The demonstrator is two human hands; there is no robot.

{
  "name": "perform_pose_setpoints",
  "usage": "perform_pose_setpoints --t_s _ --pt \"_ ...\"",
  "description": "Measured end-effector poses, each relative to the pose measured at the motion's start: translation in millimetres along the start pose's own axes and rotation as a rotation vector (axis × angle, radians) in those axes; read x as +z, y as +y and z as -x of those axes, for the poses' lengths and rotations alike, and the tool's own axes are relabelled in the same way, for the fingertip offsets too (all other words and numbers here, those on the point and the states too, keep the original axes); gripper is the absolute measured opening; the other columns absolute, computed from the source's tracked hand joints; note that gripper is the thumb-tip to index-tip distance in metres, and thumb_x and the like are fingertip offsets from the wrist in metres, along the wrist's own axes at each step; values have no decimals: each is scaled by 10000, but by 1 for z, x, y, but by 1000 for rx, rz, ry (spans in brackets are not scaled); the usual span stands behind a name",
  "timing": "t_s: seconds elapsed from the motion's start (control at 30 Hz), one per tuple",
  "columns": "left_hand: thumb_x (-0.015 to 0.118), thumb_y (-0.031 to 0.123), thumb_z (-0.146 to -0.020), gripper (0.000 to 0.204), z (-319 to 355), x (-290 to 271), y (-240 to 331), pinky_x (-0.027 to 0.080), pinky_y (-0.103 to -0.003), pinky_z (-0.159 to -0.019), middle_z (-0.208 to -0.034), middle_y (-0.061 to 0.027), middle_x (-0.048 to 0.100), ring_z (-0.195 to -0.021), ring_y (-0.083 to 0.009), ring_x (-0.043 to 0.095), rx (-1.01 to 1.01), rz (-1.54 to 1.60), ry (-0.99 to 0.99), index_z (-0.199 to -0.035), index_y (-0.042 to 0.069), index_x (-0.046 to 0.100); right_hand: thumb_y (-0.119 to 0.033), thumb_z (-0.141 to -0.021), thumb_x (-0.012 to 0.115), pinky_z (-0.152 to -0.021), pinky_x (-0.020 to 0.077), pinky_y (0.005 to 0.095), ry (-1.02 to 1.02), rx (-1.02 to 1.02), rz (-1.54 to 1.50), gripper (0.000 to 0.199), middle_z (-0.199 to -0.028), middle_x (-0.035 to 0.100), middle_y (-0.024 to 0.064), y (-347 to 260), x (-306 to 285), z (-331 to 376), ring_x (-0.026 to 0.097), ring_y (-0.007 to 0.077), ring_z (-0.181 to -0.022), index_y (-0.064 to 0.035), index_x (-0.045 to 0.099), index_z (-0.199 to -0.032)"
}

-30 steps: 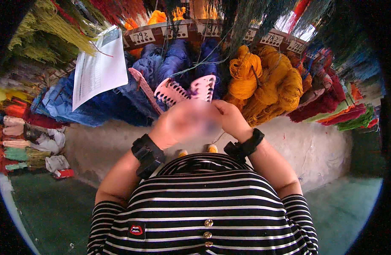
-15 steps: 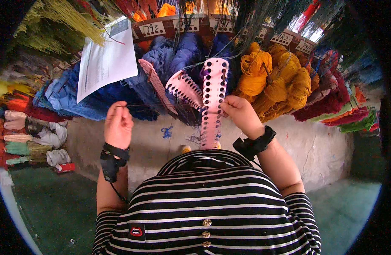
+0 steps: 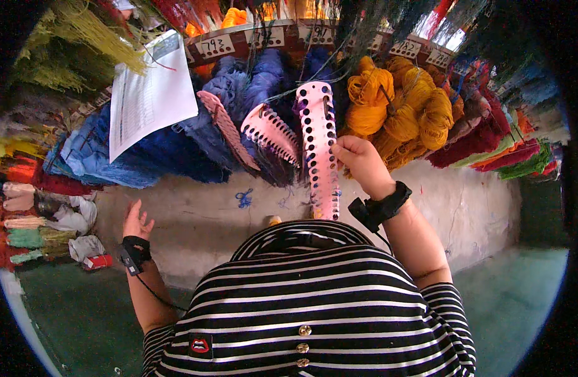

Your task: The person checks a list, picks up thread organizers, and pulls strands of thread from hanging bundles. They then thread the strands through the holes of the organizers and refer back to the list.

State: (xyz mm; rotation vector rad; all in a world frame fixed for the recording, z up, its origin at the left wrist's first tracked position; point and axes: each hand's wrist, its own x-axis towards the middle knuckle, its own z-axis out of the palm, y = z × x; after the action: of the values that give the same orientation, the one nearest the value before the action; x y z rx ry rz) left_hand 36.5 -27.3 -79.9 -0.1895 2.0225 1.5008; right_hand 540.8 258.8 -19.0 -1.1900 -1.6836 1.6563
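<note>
Right hand: the right hand (image 3: pixel 359 157) is raised in front of the chest, forearm angled up and inward, fingers closed around the edge of a long pink perforated card (image 3: pixel 322 151); a black wrist strap (image 3: pixel 382 204) sits below it.
Pink card: upright, slightly tilted, its top near the yarn rail, its lower end just above the striped shirt (image 3: pixel 307 301).
Left hand: the left hand (image 3: pixel 136 221) hangs low at the person's left side, well apart from the card, fingers spread and empty, palm facing the pale wall (image 3: pixel 201 213); a black band circles the wrist.
Other cards: a second pink punched card (image 3: pixel 270 132) and a narrow reddish strip (image 3: pixel 229 129) hang just left of the held card.
Yarn: blue skeins (image 3: pixel 144 151) at left, orange-yellow skeins (image 3: pixel 402 107) behind the right hand.
Paper: a white printed sheet (image 3: pixel 151 97) lies over the blue skeins.
</note>
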Motion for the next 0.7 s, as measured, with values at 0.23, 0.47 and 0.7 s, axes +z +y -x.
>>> perform_pose_setpoints --t_s 0.23,0.47,0.7 --pt "521 445 -950 584 39 35 40 341 -417 -1031 -1453 -83 429 -1314 -243 408 280 -46 -469 -1424 129 391 -201 -956 571 -635 412 216 25 60 -65 182 -760 586 -50 -8 20 4 510 48 -691 -44 640 -895" --pt "329 595 -976 649 64 55 111 406 -395 -1021 -1369 -156 514 -1226 -259 516 395 299 -836 -1369 91 443 -169 -940 585 -670 443 237 76 7 -97 194 -792 611 -7 7 28 8 536 82 -714 12 633 -890" --pt "377 583 -968 631 49 52 148 509 -321 -844 -1199 -95 629 -1044 -205 623 389 270 -739 -1315 69 495 -149 -953 545 -640 419 210 72 -12 -163 152 -756 586 -40 -4 39 6 516 60 -672 -47 620 -870"
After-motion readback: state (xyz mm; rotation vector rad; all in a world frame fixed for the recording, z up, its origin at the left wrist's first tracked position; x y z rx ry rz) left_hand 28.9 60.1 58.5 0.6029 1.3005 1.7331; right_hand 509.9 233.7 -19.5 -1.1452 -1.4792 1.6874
